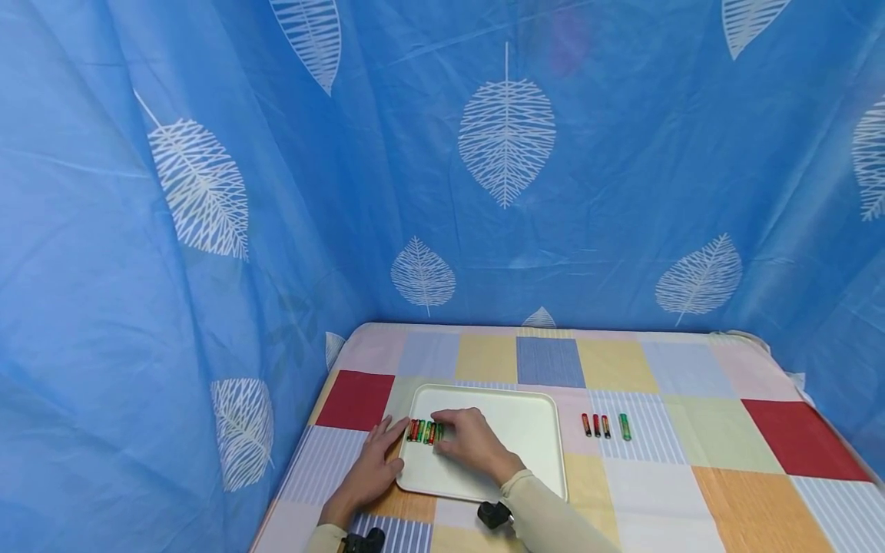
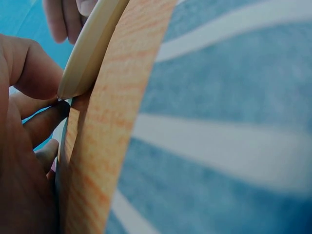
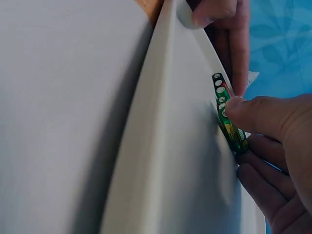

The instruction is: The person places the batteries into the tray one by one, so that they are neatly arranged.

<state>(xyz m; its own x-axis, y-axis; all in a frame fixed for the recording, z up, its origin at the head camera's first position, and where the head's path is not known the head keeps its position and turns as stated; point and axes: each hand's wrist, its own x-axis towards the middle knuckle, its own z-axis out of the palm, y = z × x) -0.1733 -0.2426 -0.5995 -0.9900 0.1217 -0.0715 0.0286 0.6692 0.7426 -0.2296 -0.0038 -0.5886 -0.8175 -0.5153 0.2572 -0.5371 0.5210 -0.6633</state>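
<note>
Curtain [image 1: 608,153]: blue, printed with white leaves; I see it behind and to the left of the work area.
Patchwork tablecloth [image 1: 733,503]: red, blue, yellow, orange and pale panels; it carries the tray.
Cream tray [image 1: 512,442]: rectangular, raised rim, resting on the cloth.
Right hand [image 1: 473,444]: over the tray; I read thumb and index finger as pinching the battery at the row's right end. I cannot tell whether the other fingers bear on anything.
Left hand [image 1: 373,465]: at the tray's left rim; fingers extended, thumb spread away from them. I cannot tell whether a fingertip touches the nearest battery.
Battery row [image 1: 421,431]: inside the tray by its left rim, green and red-and-black cells side by side, between my two hands.
Larger green battery [image 1: 625,427]: on the cloth right of the tray, rightmost of the loose cells; right hand nearer.
Row-end green battery [image 3: 231,131]: long axis pointing away from me, alongside its neighbours; thumb at the near end, index finger at the far end. Controlling relation: the row lies directly left of this pinch.
Red-and-black batteries [image 1: 596,425]: three, loose, between tray and larger green battery, long axes likewise pointing away.
</note>
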